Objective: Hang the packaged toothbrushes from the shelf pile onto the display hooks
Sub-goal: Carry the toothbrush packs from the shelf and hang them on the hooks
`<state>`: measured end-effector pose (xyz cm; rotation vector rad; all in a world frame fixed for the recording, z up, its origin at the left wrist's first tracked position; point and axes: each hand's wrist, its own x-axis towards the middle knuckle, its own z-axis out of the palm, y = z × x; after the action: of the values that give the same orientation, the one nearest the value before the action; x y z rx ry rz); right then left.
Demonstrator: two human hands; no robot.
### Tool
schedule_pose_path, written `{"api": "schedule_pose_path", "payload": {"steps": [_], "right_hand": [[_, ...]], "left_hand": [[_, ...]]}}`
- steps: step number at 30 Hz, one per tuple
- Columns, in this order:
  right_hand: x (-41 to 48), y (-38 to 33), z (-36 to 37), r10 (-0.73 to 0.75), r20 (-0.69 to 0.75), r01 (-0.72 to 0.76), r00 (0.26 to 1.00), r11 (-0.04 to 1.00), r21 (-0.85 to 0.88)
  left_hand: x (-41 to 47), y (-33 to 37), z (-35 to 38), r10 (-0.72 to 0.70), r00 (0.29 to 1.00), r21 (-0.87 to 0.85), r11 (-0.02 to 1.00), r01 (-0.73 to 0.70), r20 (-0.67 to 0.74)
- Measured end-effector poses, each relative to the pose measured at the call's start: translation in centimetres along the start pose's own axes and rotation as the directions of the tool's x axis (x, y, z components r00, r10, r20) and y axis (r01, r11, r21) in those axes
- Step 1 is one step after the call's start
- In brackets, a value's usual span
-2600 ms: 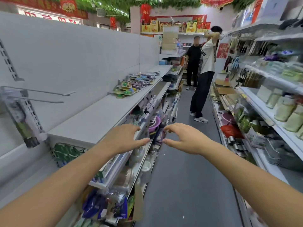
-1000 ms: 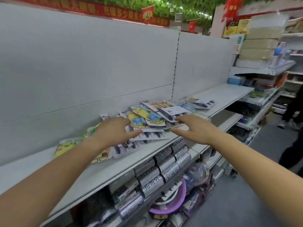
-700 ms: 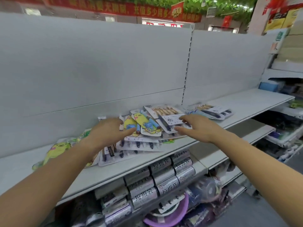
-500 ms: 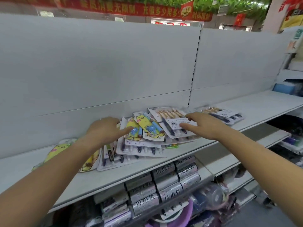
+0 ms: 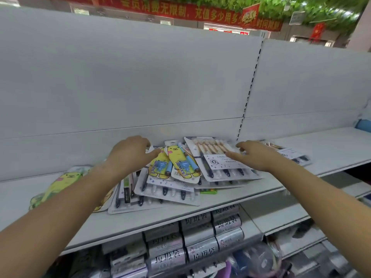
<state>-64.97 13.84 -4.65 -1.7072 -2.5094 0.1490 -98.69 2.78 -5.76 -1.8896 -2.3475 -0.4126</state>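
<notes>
Closer now, left hand (image 5: 130, 151) and right hand (image 5: 255, 155) rest open-fingered on toothbrush pile (image 5: 180, 171).

White shop shelf (image 5: 220, 209), bare in places. Pale grey back panels (image 5: 140, 77) behind it, slotted upright (image 5: 251, 87) between two of them. Red banner (image 5: 200, 15) with yellow characters along the top, green leaves (image 5: 321, 7) overhead. Boxed goods (image 5: 200, 237) stacked underneath. Light even.
</notes>
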Motion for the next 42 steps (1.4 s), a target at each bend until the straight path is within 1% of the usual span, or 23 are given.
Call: {"api": "schedule_pose_path", "payload": {"steps": [5, 10, 12, 15, 19, 21, 26, 30, 32, 34, 36, 39, 42], "right_hand": [[1.6, 0.5, -1.2, -0.043, -0.024, 0.044, 0.999, 0.997, 0.057], [2.9, 1.6, -0.6, -0.013, 0.067, 0.012, 0.998, 1.0, 0.007], [3.1, 2.0, -0.2, -0.016, 0.076, 0.016, 0.997, 1.0, 0.003], [3.1, 3.0, -0.4, -0.001, 0.064, -0.002, 0.998, 0.999, 0.037], [2.7, 6.2, -1.1, 0.053, 0.015, -0.053, 0.999, 0.997, 0.054], [2.5, 8.4, -1.2, 0.09, -0.014, -0.089, 0.996, 0.993, 0.076], [2.6, 13.8, -1.6, 0.102, -0.032, -0.099, 0.994, 0.991, 0.086], [4.0, 17.9, -2.3, 0.053, -0.035, -0.051, 0.998, 0.996, 0.075], [4.8, 20.4, -3.0, 0.068, -0.026, -0.066, 0.997, 0.995, 0.074], [5.6, 23.0, -3.2, 0.107, 0.006, -0.107, 0.994, 0.991, 0.076], [6.4, 25.2, -2.8, 0.147, 0.071, -0.152, 0.987, 0.986, 0.07], [7.5, 27.3, -1.8, 0.183, 0.163, -0.195, 0.969, 0.979, 0.063], [8.5, 28.8, -0.9, 0.237, 0.206, -0.255, 0.949, 0.965, 0.067]], "left_hand": [[0.2, 0.9, -0.6, -0.047, 0.999, -0.001, 0.999, 0.046, -0.027], [0.0, 1.1, -0.9, -0.092, 0.996, -0.034, 0.995, 0.091, -0.021], [0.1, 1.2, -0.5, -0.105, 0.994, -0.056, 0.993, 0.104, -0.013], [0.6, 2.4, -0.4, -0.089, 0.996, -0.1, 0.991, 0.089, 0.0], [1.8, 6.0, 0.0, -0.017, 0.999, -0.131, 0.991, 0.021, 0.034], [2.6, 8.1, 0.3, 0.002, 0.998, -0.113, 0.994, 0.005, 0.058], [2.5, 14.1, 1.3, -0.062, 0.982, -0.059, 0.996, 0.073, 0.177], [2.9, 17.4, 2.4, -0.171, 0.955, 0.083, 0.984, 0.155, 0.244], [3.5, 18.6, 2.9, -0.221, 0.941, 0.169, 0.969, 0.182, 0.257], [4.0, 19.6, 3.4, -0.261, 0.923, 0.25, 0.949, 0.192, 0.284], [4.1, 20.2, 3.7, -0.292, 0.906, 0.292, 0.935, 0.203, 0.306], [4.5, 20.2, 3.8, -0.326, 0.884, 0.275, 0.931, 0.239, 0.335], [4.7, 20.3, 3.6, -0.347, 0.877, 0.255, 0.928, 0.271, 0.334]]}}
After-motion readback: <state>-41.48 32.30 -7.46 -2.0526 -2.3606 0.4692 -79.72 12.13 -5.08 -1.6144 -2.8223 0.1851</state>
